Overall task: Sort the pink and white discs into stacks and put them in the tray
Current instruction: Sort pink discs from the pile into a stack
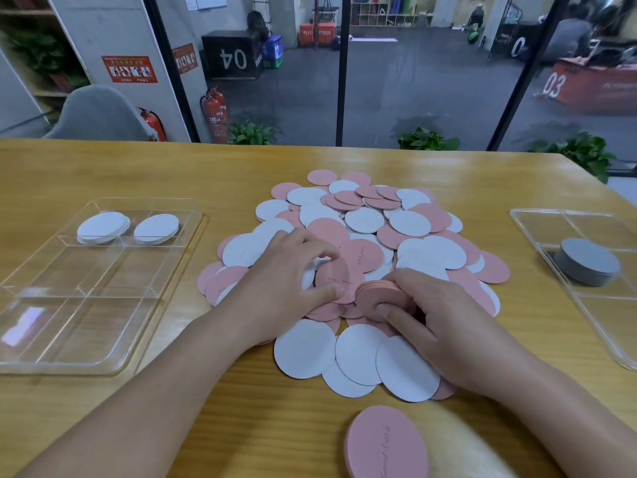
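Observation:
A wide heap of pink and white discs covers the middle of the wooden table. My right hand grips a small stack of pink discs at the heap's near side. My left hand pinches a single pink disc right beside that stack. A separate pink stack lies at the table's near edge. The clear tray on the left holds two white stacks in its far compartments.
A second clear tray at the right holds a grey disc stack. A grey chair stands beyond the table's far left edge. Behind it are a glass wall, plants and fire extinguishers.

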Demonstrator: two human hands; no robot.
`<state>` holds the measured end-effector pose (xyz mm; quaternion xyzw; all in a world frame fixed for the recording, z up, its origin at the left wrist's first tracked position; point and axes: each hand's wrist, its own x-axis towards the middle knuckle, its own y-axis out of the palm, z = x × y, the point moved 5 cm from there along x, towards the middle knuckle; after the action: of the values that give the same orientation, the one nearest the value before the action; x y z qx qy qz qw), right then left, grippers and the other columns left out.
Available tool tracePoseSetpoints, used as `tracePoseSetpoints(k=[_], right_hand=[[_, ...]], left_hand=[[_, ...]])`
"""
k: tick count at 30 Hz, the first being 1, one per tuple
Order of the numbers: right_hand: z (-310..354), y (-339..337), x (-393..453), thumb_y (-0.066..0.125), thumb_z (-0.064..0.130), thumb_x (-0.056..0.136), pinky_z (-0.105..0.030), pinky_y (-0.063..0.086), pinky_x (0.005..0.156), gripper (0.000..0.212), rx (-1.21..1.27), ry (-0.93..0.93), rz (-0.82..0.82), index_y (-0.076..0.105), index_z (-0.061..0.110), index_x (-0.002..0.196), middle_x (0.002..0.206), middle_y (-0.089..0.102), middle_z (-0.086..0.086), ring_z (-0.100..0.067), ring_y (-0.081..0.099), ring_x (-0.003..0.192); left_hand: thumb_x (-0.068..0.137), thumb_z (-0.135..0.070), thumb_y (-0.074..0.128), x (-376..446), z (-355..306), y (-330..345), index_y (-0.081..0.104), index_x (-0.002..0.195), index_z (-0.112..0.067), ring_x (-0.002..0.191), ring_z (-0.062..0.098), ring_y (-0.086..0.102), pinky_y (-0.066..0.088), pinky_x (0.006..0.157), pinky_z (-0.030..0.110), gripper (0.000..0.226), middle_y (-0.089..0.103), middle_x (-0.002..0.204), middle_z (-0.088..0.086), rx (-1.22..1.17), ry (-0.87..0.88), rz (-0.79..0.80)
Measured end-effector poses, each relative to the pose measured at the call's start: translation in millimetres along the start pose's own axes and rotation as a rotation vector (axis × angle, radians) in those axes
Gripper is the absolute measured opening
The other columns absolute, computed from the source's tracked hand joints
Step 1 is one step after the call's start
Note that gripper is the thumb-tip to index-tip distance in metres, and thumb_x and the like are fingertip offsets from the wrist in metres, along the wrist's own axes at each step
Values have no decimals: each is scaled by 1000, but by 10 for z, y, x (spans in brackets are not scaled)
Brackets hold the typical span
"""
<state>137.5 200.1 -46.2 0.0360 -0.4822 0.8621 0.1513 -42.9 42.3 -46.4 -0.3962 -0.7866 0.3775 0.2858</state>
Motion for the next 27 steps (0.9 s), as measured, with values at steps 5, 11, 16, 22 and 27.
tracePoseSetpoints(k=[5, 11, 16, 22, 27], right_hand=[[-8, -2, 4, 61, 41, 104, -27, 45, 77, 21, 7, 16, 5, 54, 25, 93, 85, 59, 13, -14, 54, 88], [-11, -1, 6, 57, 47, 102, -28, 45, 77, 23, 12, 12, 6, 55, 26, 94, 85, 60, 14, -12, 55, 88], [-39, -26, 13, 63, 42, 104, -25, 47, 74, 11, 66, 62, -13, 54, 37, 107, 93, 65, 16, -9, 59, 89], [-24, 0, -1, 61, 42, 103, -30, 47, 75, 11, 37, 34, 2, 56, 33, 102, 90, 62, 14, -11, 57, 87], [-14, -5, 0, 60, 41, 104, -31, 46, 77, 16, 32, 19, 5, 55, 27, 98, 88, 61, 12, -13, 56, 86]], left_hand=[[96, -35, 82, -26, -52, -68, 59, 122, -51, 115, 3, 53, 46, 90, 17, 38, 62, 107, -21, -167, -20, -75], [103, -19, 75, -9, -55, -131, 75, 107, -32, 83, 3, 61, 43, 72, 14, 14, 73, 96, -17, -309, 34, -145], [106, -16, 73, -10, -100, -63, 78, 105, -30, 87, 18, 66, 54, 77, 31, 15, 77, 99, -7, -400, 82, -61], [111, -1, 57, -33, -196, 123, 82, 120, -23, 110, 5, 73, 51, 94, 16, 35, 80, 111, -17, -415, 110, 7], [116, -18, 52, 40, -83, 178, 70, 142, -36, 138, 3, 45, 39, 117, 32, 37, 65, 140, -32, -11, 153, -12]])
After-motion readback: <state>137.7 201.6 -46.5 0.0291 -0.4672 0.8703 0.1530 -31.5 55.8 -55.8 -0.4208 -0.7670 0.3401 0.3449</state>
